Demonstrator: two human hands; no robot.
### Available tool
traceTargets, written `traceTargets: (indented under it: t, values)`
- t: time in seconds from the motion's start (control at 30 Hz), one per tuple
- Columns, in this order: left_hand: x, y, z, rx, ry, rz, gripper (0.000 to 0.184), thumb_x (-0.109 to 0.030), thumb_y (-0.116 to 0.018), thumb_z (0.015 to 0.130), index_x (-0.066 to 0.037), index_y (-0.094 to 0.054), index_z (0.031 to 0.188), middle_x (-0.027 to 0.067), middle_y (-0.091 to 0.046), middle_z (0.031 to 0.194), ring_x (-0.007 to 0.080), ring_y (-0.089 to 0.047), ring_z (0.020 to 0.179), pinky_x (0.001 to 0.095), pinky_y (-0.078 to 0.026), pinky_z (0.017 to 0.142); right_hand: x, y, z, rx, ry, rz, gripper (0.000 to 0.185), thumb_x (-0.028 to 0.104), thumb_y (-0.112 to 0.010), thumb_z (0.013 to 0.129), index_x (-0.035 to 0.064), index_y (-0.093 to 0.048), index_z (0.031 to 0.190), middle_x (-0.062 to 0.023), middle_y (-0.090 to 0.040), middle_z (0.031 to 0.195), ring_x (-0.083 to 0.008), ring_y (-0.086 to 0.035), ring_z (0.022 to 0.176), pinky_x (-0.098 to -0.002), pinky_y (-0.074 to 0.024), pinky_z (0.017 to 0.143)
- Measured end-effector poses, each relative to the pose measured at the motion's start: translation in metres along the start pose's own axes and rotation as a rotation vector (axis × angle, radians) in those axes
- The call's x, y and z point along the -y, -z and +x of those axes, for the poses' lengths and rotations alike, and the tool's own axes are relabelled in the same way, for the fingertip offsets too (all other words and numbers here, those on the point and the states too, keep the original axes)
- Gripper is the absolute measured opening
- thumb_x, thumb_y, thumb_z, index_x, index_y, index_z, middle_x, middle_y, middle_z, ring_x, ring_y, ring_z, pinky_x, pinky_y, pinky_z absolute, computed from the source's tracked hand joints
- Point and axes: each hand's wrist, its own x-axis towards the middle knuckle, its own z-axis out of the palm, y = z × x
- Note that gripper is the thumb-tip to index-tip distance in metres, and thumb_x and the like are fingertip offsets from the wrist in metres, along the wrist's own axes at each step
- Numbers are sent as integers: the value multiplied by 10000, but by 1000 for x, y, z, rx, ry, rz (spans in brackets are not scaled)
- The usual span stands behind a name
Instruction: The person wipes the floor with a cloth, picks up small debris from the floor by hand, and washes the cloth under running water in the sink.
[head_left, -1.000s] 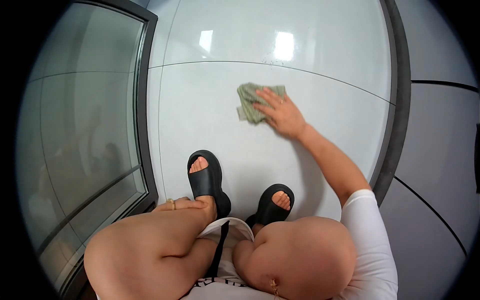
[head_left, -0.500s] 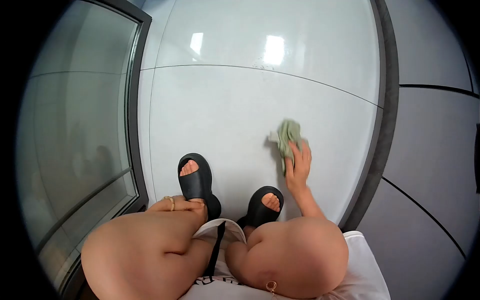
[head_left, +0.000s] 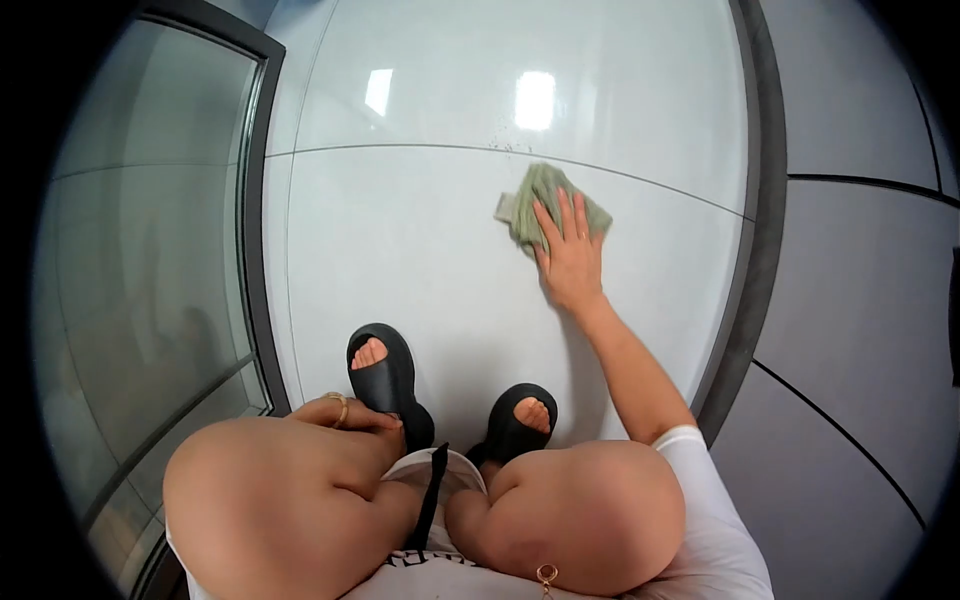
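Observation:
My right hand (head_left: 572,262) presses a folded green cloth (head_left: 545,195) against the white tiled floor (head_left: 430,250), fingers spread over it. A pale tag sticks out from the cloth's left side. Just beyond the cloth, small dark specks (head_left: 512,147) lie close to the tile seam. Down by my left ankle is my left hand (head_left: 365,415), its fingers together and closed against the ankle; my knee hides part of it. A light bangle (head_left: 340,408) circles that wrist. My feet wear black slippers (head_left: 385,378).
A dark-framed glass door (head_left: 265,230) stands along the left. On the right, a dark strip (head_left: 762,220) borders the floor, with grey panels (head_left: 860,270) past it. My bent knees (head_left: 590,510) fill the near side.
My right hand has slid the cloth forward and slightly left, nearer the specks. The cloth looks more spread out under the fingers. My left hand stays by the ankle.

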Motion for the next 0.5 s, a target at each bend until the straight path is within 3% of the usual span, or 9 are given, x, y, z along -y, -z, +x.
traceTargets:
  t: [0.1, 0.27, 0.4, 0.5]
  values:
    - [17, -7, -5, -7, -45, -3, 156, -57, -614, 733, 11, -650, 868, 89, -637, 843, 171, -608, 808, 296, -480, 817, -14, -5, 53, -35, 90, 44, 543, 148, -614, 808, 177, -436, 1320, -119, -289, 1438, -346, -230, 1338, -568, -293, 966]
    - [107, -65, -46, 140, 387, -91, 276, -208, -621, 733, 9, -638, 903, 120, -640, 819, 223, -616, 785, 324, -487, 774, -25, 3, 37, -138, 94, 337, 534, 18, -596, 762, 121, -478, 1272, -152, -318, 1411, -358, -290, 1300, -468, -268, 1040]
    - [201, -106, -69, 252, 699, -34, 389, -329, -627, 734, 7, -628, 931, 145, -642, 799, 264, -622, 767, 347, -493, 739, -52, 19, -18, -311, -134, 279, 547, -4, -546, 767, 112, -460, 1295, -185, -311, 1408, -365, -288, 1296, -442, -252, 1057]
    - [264, -112, -64, 245, 824, 85, 477, -419, -631, 734, 5, -621, 952, 163, -644, 784, 295, -626, 754, 364, -498, 714, -95, 24, -40, -436, -366, 193, 484, 46, -487, 843, 108, -437, 1320, -206, -303, 1407, -372, -270, 1302, -444, -198, 1080]
